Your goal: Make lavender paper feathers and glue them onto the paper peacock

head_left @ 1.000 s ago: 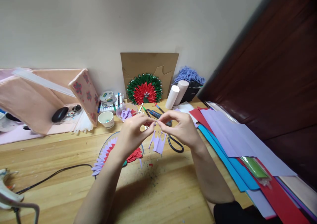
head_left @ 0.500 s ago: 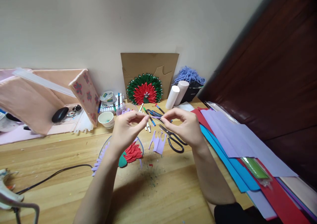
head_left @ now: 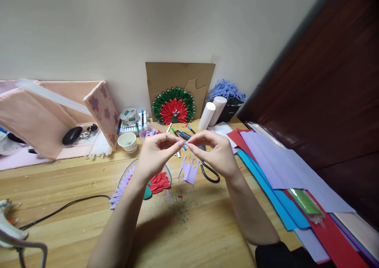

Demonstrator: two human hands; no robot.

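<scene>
Pinching a purple strip [head_left: 186, 143] with your left hand [head_left: 155, 154] and right hand [head_left: 217, 154]
You hold it above the counter [head_left: 189, 240], your hands close together; scissors [head_left: 218, 178] lie partly hidden behind the right one.

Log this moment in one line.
left hand: pinches lilac strip | right hand: pinches same strip | near: cut lilac sheet, black-handled scissors

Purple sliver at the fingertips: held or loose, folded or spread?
Held: the purple sliver is pinched between the left hand and right hand. Folded or spread, cannot tell: too little of it shows.
</scene>
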